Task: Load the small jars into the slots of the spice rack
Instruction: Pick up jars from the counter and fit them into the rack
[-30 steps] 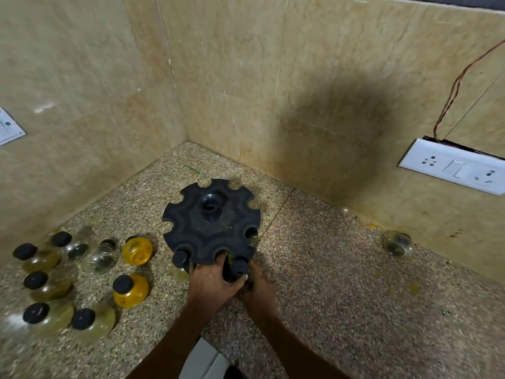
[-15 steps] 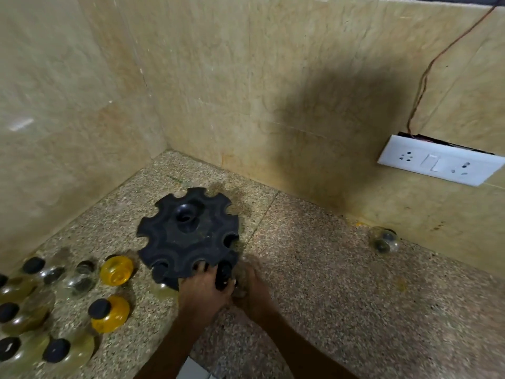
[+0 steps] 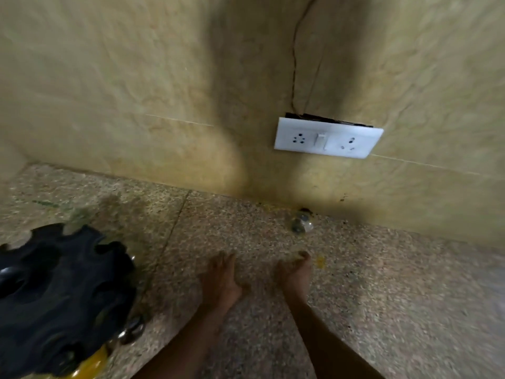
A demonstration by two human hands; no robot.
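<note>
The black round spice rack (image 3: pixel 60 294) with notched slots sits at the lower left, partly cut off by the frame edge. A clear jar with a dark cap (image 3: pixel 134 328) sits in a slot at its right rim, and a yellow jar (image 3: pixel 90 363) shows under its front edge. A lone clear small jar (image 3: pixel 300 224) lies on the counter against the wall. Both my hands stretch over the counter toward it, short of it. My left hand (image 3: pixel 220 280) has its fingers extended and holds nothing. My right hand (image 3: pixel 295 274) is blurred, its fingers slightly curled, empty.
A speckled stone counter (image 3: pixel 382 296) meets a beige tiled wall. A white socket and switch plate (image 3: pixel 326 139) hangs on the wall above the lone jar, with a thin wire (image 3: pixel 293 64) rising from it. A yellow stain (image 3: pixel 319 260) marks the counter near my right hand.
Both hands have left the rack's front slot and moved right toward the lone jar by the wall. The view has swung right, so the jars at the left are out of frame.
</note>
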